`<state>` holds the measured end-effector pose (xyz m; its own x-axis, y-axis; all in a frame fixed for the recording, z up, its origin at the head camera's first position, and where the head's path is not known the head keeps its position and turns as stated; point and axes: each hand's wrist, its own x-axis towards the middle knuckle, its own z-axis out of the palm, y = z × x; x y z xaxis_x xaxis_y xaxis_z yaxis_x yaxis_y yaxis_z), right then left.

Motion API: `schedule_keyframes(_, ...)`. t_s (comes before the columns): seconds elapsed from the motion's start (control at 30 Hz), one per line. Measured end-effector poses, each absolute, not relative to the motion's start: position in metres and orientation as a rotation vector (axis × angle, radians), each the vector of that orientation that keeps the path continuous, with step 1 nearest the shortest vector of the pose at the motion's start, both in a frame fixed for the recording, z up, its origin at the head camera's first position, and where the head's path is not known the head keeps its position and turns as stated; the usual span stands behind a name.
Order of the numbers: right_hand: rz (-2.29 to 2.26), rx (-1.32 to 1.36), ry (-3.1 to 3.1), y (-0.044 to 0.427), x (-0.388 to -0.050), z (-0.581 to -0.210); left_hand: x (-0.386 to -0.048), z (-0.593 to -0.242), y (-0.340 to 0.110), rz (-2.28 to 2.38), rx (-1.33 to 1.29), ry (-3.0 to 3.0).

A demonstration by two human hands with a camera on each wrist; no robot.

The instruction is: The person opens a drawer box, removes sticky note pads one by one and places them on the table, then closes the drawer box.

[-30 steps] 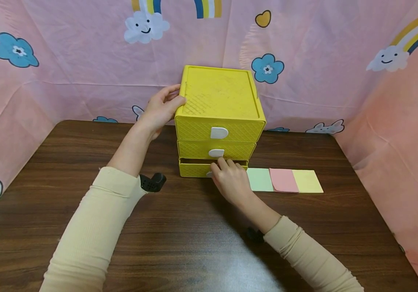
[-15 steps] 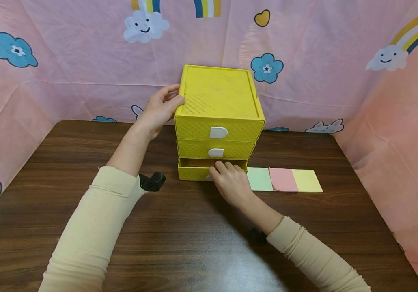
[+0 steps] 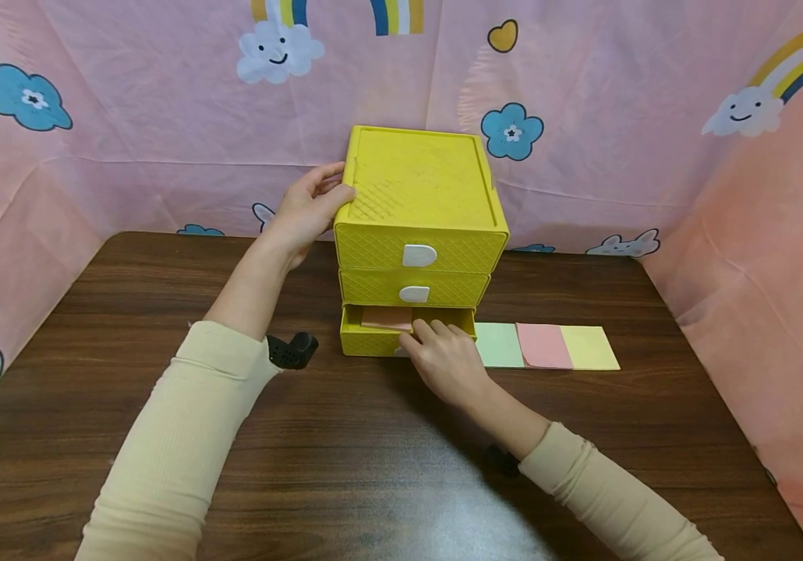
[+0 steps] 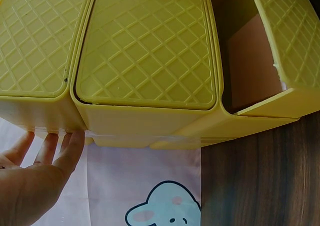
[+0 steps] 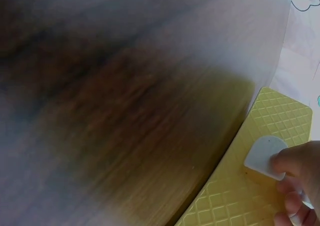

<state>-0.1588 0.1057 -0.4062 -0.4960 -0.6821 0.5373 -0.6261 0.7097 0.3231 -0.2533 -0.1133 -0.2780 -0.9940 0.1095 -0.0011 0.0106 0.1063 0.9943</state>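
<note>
A yellow drawer cabinet (image 3: 419, 175) with three stacked drawers stands at the back of the table. My left hand (image 3: 306, 210) steadies its upper left side, the thumb at the top edge; in the left wrist view the fairly straight fingers (image 4: 47, 148) touch the side wall. The bottom drawer (image 3: 369, 343) is pulled partly out, and a pinkish-orange paper pad (image 3: 383, 317) lies inside it. My right hand (image 3: 447, 358) is at the drawer's front. Its thumb and fingers pinch the white drawer handle (image 5: 265, 156), seen in the right wrist view.
To the cabinet's right lie sticky note pads in a row: green (image 3: 498, 344), pink (image 3: 545, 346) and yellow (image 3: 591, 347). The dark wooden table (image 3: 345, 452) meets a patterned pink cloth (image 3: 163, 93) at the back and sides.
The bottom drawer has slid further out toward me with my right hand on its handle, and the pinkish-orange pad inside has come into view. My left hand has stayed in place.
</note>
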Motion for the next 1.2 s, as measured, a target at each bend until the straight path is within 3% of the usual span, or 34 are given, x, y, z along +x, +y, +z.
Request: schedule_keyframes(1.2, -0.046, 1.083, -2.225, 0.11, -0.134, -0.406, -0.253, -0.278, -0.113, 2.064, 0.133, 2.275)
